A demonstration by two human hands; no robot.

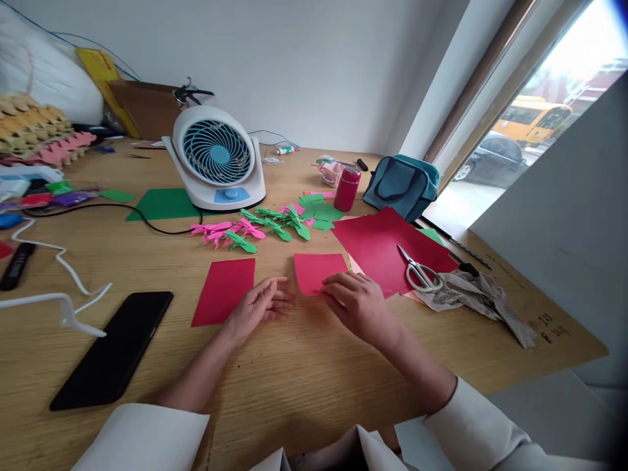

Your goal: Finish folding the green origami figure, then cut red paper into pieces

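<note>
A small red paper piece (316, 271) is pinched at its lower right corner by my right hand (362, 306), its fingers pressed together. My left hand (259, 307) is just left of that piece, fingers apart and holding nothing. Beside my left hand, a red paper rectangle (226, 288) lies flat on the wooden table (289, 373). A large red sheet (387, 245) lies to the right, with scissors (422, 273) resting on its edge. Pink and green paper cutouts (250, 229) are spread behind the two smaller red pieces.
A white fan (218, 157) stands at the back, with a green sheet (164, 204) beside it. A black phone (115, 350) and white cable (73, 314) are at left. Behind the large sheet are a red bottle (347, 190) and teal bag (403, 186). Crumpled wrapping (466, 297) lies right.
</note>
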